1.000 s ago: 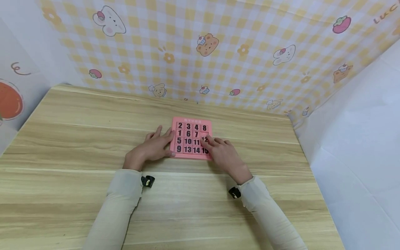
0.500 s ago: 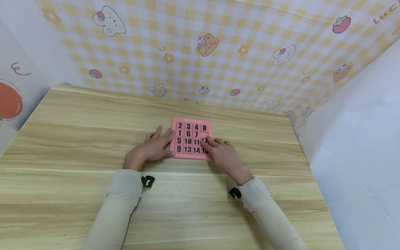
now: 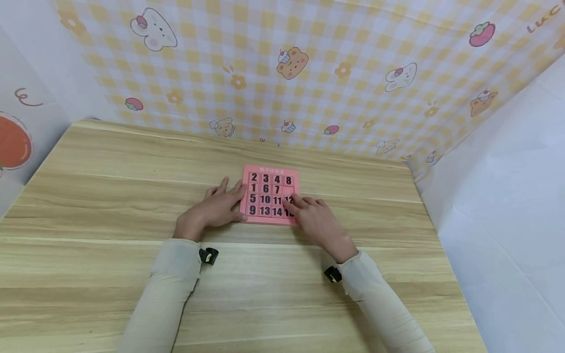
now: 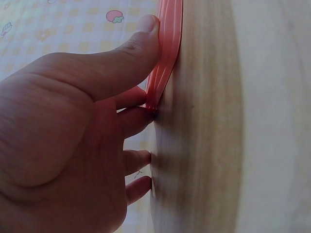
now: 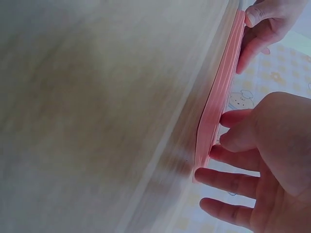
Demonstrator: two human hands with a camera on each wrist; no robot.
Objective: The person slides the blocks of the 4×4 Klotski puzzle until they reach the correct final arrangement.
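Observation:
A pink number slide puzzle (image 3: 271, 170) lies flat on the table, its square tiles bearing black numerals. My left hand (image 3: 216, 206) holds the board's left side, thumb at the near corner and fingers along the edge. In the left wrist view, that thumb rests on the puzzle's rim (image 4: 170, 43). My right hand (image 3: 317, 216) reaches over the right side, its thumb and index fingertip on the right column around tile 12 (image 3: 289, 198), partly covering tile 15. An empty slot shows below tile 8 (image 3: 289, 180). The right wrist view has the other fingers spread near the board's edge (image 5: 218, 102).
The light wood-grain table (image 3: 247, 294) extends around the puzzle on all sides. Behind it hangs a yellow checked cloth (image 3: 265, 98) with cartoon prints. White sheets (image 3: 507, 206) stand at the right and left sides.
Tile 12 has slid slightly toward the near side under my right fingers, and the empty slot below tile 8 looks fuller. My left hand and the board have stayed in place.

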